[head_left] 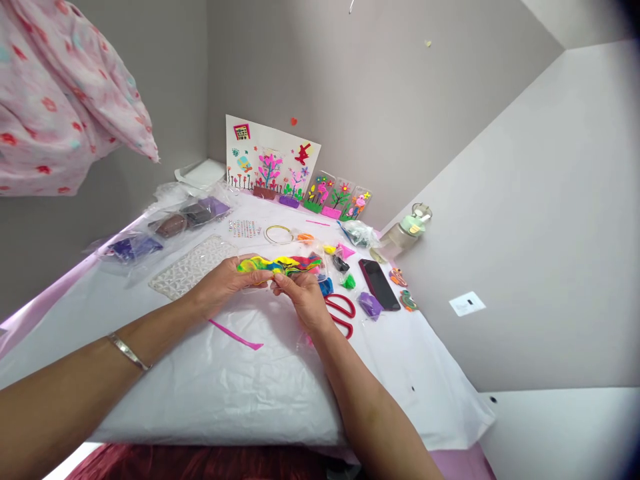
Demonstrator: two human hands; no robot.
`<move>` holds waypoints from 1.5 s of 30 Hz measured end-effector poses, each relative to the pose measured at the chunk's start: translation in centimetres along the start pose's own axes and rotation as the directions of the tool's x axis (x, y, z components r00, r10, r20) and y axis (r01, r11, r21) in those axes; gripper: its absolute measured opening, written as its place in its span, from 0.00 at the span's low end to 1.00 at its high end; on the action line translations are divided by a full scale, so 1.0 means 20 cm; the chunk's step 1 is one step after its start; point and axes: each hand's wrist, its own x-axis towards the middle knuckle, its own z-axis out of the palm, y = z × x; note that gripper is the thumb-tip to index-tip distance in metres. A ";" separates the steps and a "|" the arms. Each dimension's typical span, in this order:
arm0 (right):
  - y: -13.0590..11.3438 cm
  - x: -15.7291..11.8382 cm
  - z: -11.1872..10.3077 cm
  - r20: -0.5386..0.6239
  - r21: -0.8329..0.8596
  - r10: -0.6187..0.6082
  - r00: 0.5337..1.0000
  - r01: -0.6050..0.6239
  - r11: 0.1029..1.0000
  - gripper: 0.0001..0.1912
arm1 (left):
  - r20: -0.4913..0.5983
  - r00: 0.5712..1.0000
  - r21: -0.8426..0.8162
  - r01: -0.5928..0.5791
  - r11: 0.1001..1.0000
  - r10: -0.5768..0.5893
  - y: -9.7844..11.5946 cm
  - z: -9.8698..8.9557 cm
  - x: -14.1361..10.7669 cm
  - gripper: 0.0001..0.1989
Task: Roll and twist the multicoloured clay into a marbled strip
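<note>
Both hands hold a crumpled multicoloured strip (280,266) streaked yellow, green, blue and red, stretched sideways above the table. Whether it is clay or cloth I cannot tell. My left hand (241,274) is closed on its left end, thumb along the lower edge. Below its middle and right part, my right hand (300,293) pinches with thumb and fingers. Red-handled scissors (342,308) lie just right of my right wrist, their blades hidden. On the near side, a thin pink strip (237,335) rests on the white table cover (240,393).
To the left are a clear textured sheet (187,267) and bagged dark clay (173,225). On the right lie a phone (380,285), a purple packet (371,306) and a bottle (400,237). A decorated white board (280,157) leans on the wall. Pink cloth (65,100) hangs upper left.
</note>
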 end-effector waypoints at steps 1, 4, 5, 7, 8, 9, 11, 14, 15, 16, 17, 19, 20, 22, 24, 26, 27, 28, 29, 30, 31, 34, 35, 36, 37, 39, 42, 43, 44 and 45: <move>0.00 0.00 0.00 0.005 -0.015 -0.002 1.000 0.002 1.000 0.25 | 0.000 1.000 0.013 -0.004 1.000 0.004 0.00 0.00 0.00 0.23; -0.02 -0.01 0.01 0.020 -0.052 -0.006 1.000 0.007 0.999 0.24 | -0.017 1.000 0.048 -0.020 0.999 0.021 0.00 -0.01 0.00 0.19; -0.02 -0.01 0.01 0.023 -0.061 -0.008 1.000 0.009 0.998 0.24 | -0.025 0.999 0.058 -0.027 0.998 0.029 0.00 -0.01 0.00 0.19; -0.02 -0.02 0.02 0.021 -0.072 -0.014 1.000 0.015 0.997 0.23 | -0.036 0.999 0.078 -0.037 0.996 0.040 0.00 -0.01 0.00 0.19; -0.02 -0.02 0.02 0.018 -0.076 -0.017 1.000 0.018 0.997 0.23 | -0.038 0.998 0.092 -0.039 0.995 0.043 0.00 -0.02 0.00 0.19; -0.02 -0.02 0.02 0.014 -0.078 -0.020 1.000 0.021 0.997 0.23 | -0.038 0.998 0.112 -0.041 0.993 0.046 -0.01 -0.02 0.00 0.20; -0.01 -0.01 0.02 0.003 -0.081 -0.025 1.000 0.026 0.996 0.23 | -0.048 0.997 0.170 -0.054 0.984 0.063 -0.01 -0.04 0.01 0.21; 0.01 0.00 0.01 -0.019 -0.087 -0.023 1.000 0.021 0.996 0.22 | -0.103 0.981 0.293 -0.128 0.947 0.164 0.01 -0.08 0.03 0.30; 0.01 0.00 0.01 -0.026 -0.089 -0.021 0.999 0.018 0.996 0.21 | -0.129 0.967 0.341 -0.166 0.925 0.221 0.01 -0.09 0.03 0.36; 0.02 0.00 0.00 -0.031 -0.092 -0.018 0.999 0.015 0.996 0.21 | -0.148 0.948 0.391 -0.206 0.897 0.282 0.02 -0.10 0.04 0.41; 0.02 0.00 0.00 -0.033 -0.094 -0.015 0.999 0.012 0.996 0.20 | -0.155 0.928 0.440 -0.242 0.865 0.339 0.03 -0.10 0.04 0.45; 0.03 0.00 0.01 -0.025 -0.091 -0.013 1.000 0.010 0.996 0.18 | -0.130 0.900 0.524 -0.293 0.800 0.415 0.04 -0.11 0.03 0.47; 0.04 0.00 0.01 -0.015 -0.086 -0.012 1.000 0.010 0.996 0.17 | -0.108 0.896 0.553 -0.306 0.775 0.431 0.05 -0.11 0.03 0.46; 0.04 0.00 0.02 0.017 -0.067 -0.010 1.000 0.012 0.998 0.15 | -0.086 0.898 0.592 -0.302 0.748 0.431 0.05 -0.11 0.03 0.46; 0.04 -0.01 0.04 0.053 -0.044 -0.011 0.999 0.014 0.999 0.16 | -0.100 0.906 0.615 -0.269 0.741 0.412 0.06 -0.12 0.03 0.45; 0.04 -0.01 0.05 0.080 -0.028 -0.011 0.997 0.013 1.000 0.17 | -0.098 0.923 0.623 -0.234 0.746 0.372 0.06 -0.14 0.04 0.36; 0.04 -0.01 0.05 0.088 -0.024 -0.010 0.996 0.012 1.000 0.17 | -0.083 0.935 0.621 -0.222 0.752 0.344 0.06 -0.14 0.05 0.30; 0.03 -0.01 0.05 0.092 -0.023 -0.008 0.996 0.010 1.000 0.17 | -0.061 0.948 0.614 -0.212 0.760 0.313 0.06 -0.15 0.05 0.23; 0.03 -0.01 0.05 0.094 -0.022 -0.005 0.996 0.007 1.000 0.17 | -0.037 0.959 0.602 -0.203 0.772 0.281 0.06 -0.15 0.05 0.20; 0.03 -0.01 0.05 0.093 -0.020 -0.004 0.996 0.006 1.000 0.17 | -0.017 0.968 0.587 -0.194 0.786 0.251 0.06 -0.14 0.05 0.19; 0.03 -0.01 0.04 0.091 -0.018 -0.003 0.996 0.004 1.000 0.17 | -0.005 0.974 0.570 -0.184 0.801 0.227 0.06 -0.14 0.05 0.19; 0.04 -0.01 0.03 0.085 -0.011 -0.002 0.996 0.003 1.000 0.18 | -0.005 0.983 0.517 -0.154 0.842 0.183 0.06 -0.13 0.03 0.20; 0.04 -0.01 0.03 0.084 -0.009 -0.003 0.996 0.004 1.000 0.18 | -0.009 0.985 0.501 -0.147 0.853 0.175 0.06 -0.12 0.03 0.20; 0.05 0.00 0.03 0.080 -0.007 -0.004 0.997 0.005 1.000 0.18 | -0.011 0.985 0.486 -0.143 0.862 0.170 0.06 -0.12 0.03 0.20; 0.05 0.00 0.03 0.074 -0.005 -0.005 0.997 0.006 1.000 0.18 | -0.012 0.986 0.472 -0.141 0.870 0.167 0.06 -0.11 0.02 0.20; 0.05 0.00 0.03 0.059 -0.001 -0.009 0.998 0.009 1.000 0.18 | -0.018 0.985 0.453 -0.145 0.880 0.171 0.06 -0.11 0.02 0.21; 0.04 0.00 0.02 0.043 0.000 -0.008 0.999 0.008 1.000 0.19 | -0.020 0.986 0.436 -0.143 0.889 0.168 0.06 -0.11 0.02 0.21; 0.04 0.00 0.02 0.039 -0.001 -0.007 0.999 0.007 1.000 0.19 | -0.017 0.987 0.432 -0.138 0.891 0.161 0.06 -0.11 0.03 0.20; 0.04 0.00 0.02 0.038 -0.002 -0.007 0.999 0.007 1.000 0.20 | -0.015 0.988 0.431 -0.133 0.892 0.154 0.05 -0.12 0.03 0.19; 0.04 0.00 0.02 0.040 -0.003 -0.005 0.999 0.006 1.000 0.20 | -0.012 0.989 0.432 -0.128 0.893 0.148 0.05 -0.12 0.03 0.19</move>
